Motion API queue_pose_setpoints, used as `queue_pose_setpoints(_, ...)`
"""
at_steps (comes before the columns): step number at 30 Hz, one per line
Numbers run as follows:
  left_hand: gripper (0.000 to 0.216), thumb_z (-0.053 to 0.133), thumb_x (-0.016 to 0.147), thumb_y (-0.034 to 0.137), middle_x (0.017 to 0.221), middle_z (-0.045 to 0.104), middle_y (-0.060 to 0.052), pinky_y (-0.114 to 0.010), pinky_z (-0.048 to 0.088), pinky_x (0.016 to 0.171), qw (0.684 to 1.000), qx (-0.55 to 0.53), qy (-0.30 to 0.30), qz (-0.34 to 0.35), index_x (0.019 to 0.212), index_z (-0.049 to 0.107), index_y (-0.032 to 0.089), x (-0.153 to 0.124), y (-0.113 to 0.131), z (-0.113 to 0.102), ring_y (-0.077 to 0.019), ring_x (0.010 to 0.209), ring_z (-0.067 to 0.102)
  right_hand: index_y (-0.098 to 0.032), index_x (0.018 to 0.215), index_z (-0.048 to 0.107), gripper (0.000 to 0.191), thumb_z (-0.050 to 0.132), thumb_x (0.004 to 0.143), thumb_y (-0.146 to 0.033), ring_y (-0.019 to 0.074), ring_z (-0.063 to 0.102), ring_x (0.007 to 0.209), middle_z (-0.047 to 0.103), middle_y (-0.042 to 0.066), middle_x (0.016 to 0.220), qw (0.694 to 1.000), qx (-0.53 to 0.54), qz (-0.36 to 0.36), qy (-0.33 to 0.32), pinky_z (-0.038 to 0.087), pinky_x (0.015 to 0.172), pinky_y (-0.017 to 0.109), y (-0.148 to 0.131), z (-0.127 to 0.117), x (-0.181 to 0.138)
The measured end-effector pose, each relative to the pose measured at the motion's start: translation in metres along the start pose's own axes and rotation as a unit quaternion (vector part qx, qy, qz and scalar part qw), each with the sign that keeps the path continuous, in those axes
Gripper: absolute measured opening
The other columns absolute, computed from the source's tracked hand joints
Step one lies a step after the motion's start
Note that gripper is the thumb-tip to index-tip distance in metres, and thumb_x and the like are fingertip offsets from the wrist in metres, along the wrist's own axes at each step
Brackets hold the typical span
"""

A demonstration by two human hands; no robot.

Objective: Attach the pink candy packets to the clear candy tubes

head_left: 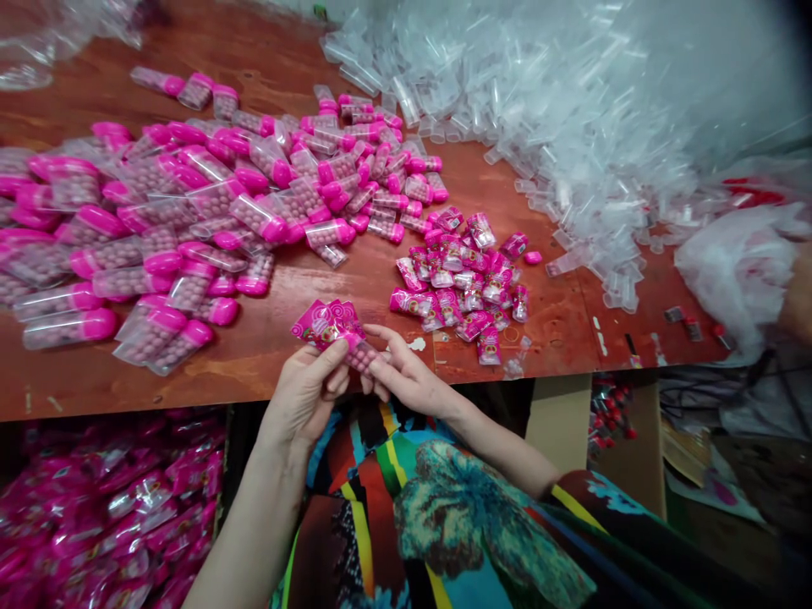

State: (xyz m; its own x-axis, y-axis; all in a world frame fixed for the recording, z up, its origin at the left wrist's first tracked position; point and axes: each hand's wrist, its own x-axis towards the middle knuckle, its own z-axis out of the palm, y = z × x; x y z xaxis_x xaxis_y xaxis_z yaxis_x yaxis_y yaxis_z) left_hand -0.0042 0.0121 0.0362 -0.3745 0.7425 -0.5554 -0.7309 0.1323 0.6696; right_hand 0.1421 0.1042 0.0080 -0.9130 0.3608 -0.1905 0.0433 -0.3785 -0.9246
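At the near edge of the worktop (266, 63), both hands meet over one small clear tube (363, 357) filled with pink beads. Left hand (309, 391): fingers closed, pinching a fan of pink printed sachets (323, 321) together with the tube's capped end. Right hand (406, 376): fingertips closed lightly on the tube's other end, steadying it. Tube and sachets sit just above the worktop edge, over the person's lap.

Handling, as judged: the tube looks light, stiff and smooth, so likely slippery; a grip across its short sides near the cap seems surest. The sachets look thin, soft and glossy, apt to slide from a loose pinch.

Surroundings: a heap of filled tubes with pink caps (158, 220) occupies the far left; a smaller pile of loose sachets (460, 275) lies just right of the hands; a drift of empty clear tubes (558, 127) fills the far right. Bare wood remains between the piles and along the near edge. Below the edge at left, a bin of packed pink goods (107, 507) stands.
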Motion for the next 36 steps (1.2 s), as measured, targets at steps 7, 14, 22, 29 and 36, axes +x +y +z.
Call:
queue_pose_setpoints(7,0.056,0.100,0.064,0.056,0.043,0.038,0.007,-0.019,0.023,0.040,0.999,0.016,-0.011,-0.028,0.061,0.059,0.018,-0.004,-0.004,0.000,-0.0050,0.039,0.031,-0.026,0.158,0.030,0.071,0.059,0.107,-0.065,0.0109,0.040,0.047,0.056,-0.008,0.070,0.997,0.072,0.012,0.001,0.036,0.047,0.023,0.011,0.005,0.001)
queue_pose_setpoints(14,0.058,0.102,0.061,0.060,0.043,0.042,0.008,-0.018,0.022,0.038,1.000,0.006,0.019,-0.024,0.067,0.064,0.016,-0.002,-0.006,-0.001,-0.0036,0.038,0.029,-0.025,0.162,0.032,0.066,0.062,0.109,-0.047,0.0225,0.071,0.097,0.071,0.007,0.110,0.983,-0.160,-0.065,0.063,0.056,0.086,0.039,0.009,0.010,0.000)
queue_pose_setpoints(22,0.052,0.096,0.071,0.058,0.052,0.053,0.003,-0.019,0.024,0.044,0.996,0.058,-0.054,-0.035,0.070,0.069,0.014,-0.013,-0.018,0.002,-0.0035,0.043,0.033,-0.026,0.154,0.030,0.074,0.066,0.102,-0.063,0.0079,0.030,0.040,0.055,-0.012,0.065,0.984,0.167,0.060,0.013,0.030,0.043,0.020,0.001,0.012,0.004)
queue_pose_setpoints(29,0.045,0.095,0.074,0.053,0.046,0.052,0.007,-0.019,0.026,0.044,0.998,0.051,-0.016,0.019,0.088,0.069,0.018,-0.011,-0.014,-0.002,-0.0052,0.037,0.033,-0.024,0.152,0.033,0.077,0.071,0.100,-0.067,0.0076,0.041,0.041,0.062,-0.010,0.068,0.995,0.088,0.011,0.044,0.030,0.042,0.019,0.008,0.006,0.004)
queue_pose_setpoints(36,0.044,0.092,0.074,0.050,0.051,0.061,0.003,-0.019,0.023,0.041,0.997,0.067,-0.019,0.022,0.087,0.066,0.017,-0.009,-0.025,0.006,-0.0049,0.034,0.036,-0.023,0.148,0.038,0.073,0.068,0.100,-0.070,0.0099,0.047,0.044,0.060,-0.009,0.068,0.999,0.014,0.012,0.037,0.034,0.044,0.021,0.018,-0.001,0.006)
